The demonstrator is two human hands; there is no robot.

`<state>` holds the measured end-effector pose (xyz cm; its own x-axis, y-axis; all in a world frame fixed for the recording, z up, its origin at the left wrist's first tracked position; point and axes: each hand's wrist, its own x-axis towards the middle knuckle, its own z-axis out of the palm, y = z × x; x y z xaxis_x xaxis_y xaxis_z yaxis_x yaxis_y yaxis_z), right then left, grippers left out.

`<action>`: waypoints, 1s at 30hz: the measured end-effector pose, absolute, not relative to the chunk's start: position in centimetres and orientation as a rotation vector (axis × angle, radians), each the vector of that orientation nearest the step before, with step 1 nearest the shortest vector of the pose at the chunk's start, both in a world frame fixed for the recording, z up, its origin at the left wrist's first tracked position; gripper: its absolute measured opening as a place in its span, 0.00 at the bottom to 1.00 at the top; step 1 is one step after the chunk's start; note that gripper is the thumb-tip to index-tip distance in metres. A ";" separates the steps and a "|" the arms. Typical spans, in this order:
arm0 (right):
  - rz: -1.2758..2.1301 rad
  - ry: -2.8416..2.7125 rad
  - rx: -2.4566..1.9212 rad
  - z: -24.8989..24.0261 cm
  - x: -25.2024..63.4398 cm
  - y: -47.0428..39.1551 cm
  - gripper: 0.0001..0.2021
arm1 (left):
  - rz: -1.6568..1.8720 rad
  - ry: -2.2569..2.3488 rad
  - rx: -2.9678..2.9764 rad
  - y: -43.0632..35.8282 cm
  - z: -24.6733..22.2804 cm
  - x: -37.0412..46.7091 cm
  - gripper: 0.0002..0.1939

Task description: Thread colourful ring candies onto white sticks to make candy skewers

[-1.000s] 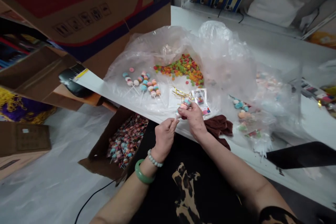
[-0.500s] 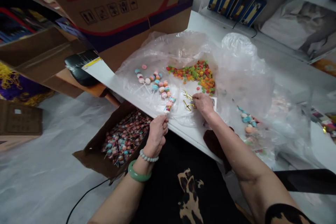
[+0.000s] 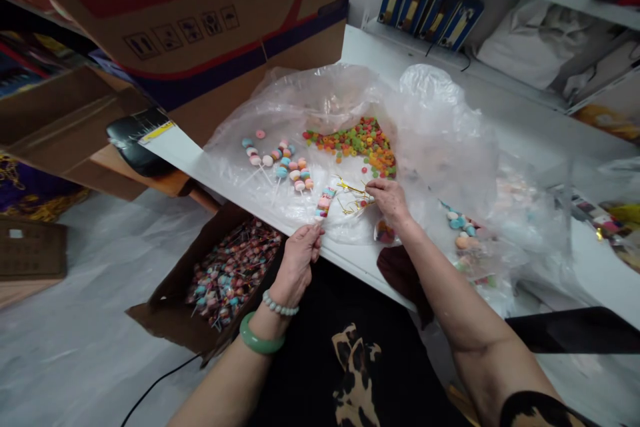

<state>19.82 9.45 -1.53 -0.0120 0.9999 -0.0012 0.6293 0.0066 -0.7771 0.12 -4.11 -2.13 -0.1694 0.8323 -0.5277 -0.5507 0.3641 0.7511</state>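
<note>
Near the table's front edge, my left hand (image 3: 301,255) pinches the lower end of a wrapped candy stick (image 3: 326,203), whose pink, white and blue pieces point up and away. My right hand (image 3: 390,199) has its fingertips closed on a gold twist tie (image 3: 354,185), held just right of the candy stick. More gold ties (image 3: 353,208) lie on the clear plastic sheet below it. Several unwrapped candy skewers (image 3: 283,163) lie to the left on the plastic. Behind them is a pile of small red, orange and green candies (image 3: 373,143).
A cardboard box (image 3: 175,317) of wrapped candy sticks stands below the table's left edge. A large carton (image 3: 200,33) rises at the back left. Bunched plastic (image 3: 445,133) and blue-and-white candies (image 3: 463,223) are at the right; shelves (image 3: 500,73) stand behind.
The whole view has shifted slightly. My right hand has lifted a gold tie from the others, and its fingers are now closed on it. My left hand still holds the candy stick.
</note>
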 end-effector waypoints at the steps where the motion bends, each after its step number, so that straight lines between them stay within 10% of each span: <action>1: 0.830 -1.663 -1.644 -1.5 19.9 9.4 0.08 | 1.246 1.219 0.297 -4.1 -2.0 0.2 0.23; 20: 0.425 -2.167 -1.397 0.2 13.7 -3.4 0.11 | 1.163 1.169 0.400 -5.6 -0.4 2.5 0.24; 30: 1.157 -1.510 -1.496 -0.5 14.0 -3.9 0.04 | 1.277 1.207 0.552 -5.9 -1.1 3.0 0.21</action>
<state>13.98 -3.85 -0.46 -0.0819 0.9910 -0.1057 0.3596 -0.0695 -0.9305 3.03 -5.92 -1.11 -0.1537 0.9172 -0.3677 -0.4189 0.2765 0.8649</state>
